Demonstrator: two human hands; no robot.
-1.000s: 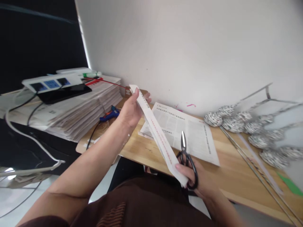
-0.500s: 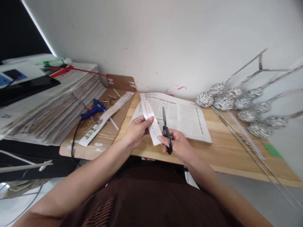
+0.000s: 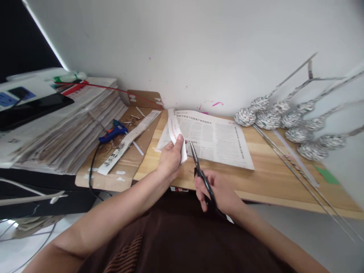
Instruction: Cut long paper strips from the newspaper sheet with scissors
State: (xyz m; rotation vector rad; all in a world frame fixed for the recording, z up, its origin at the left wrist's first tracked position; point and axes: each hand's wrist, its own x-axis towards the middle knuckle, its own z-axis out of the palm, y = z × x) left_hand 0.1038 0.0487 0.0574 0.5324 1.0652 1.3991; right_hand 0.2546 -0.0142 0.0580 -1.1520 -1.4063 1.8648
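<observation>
My left hand (image 3: 170, 156) pinches a folded white paper strip (image 3: 174, 128) with red print, thumb on top. The strip's far end reaches over a newspaper sheet (image 3: 216, 132) lying on the wooden table. In my right hand (image 3: 214, 189) is a pair of black-handled scissors (image 3: 195, 156), fingers in the handles. Their blades look nearly closed and point away from me, just right of the strip and apart from it.
At left, a tall newspaper stack (image 3: 96, 110) stands beside a cardboard sheet (image 3: 113, 182) bearing a blue glue gun (image 3: 113, 133) and another long paper strip (image 3: 131, 140). Several woven paper balls (image 3: 270, 119) and thin rods (image 3: 292, 167) lie at right.
My right hand has let go of the strip's near end and drawn back toward me with the scissors. The scissors have turned to point at the strip, whose near end is now folded in my left hand.
</observation>
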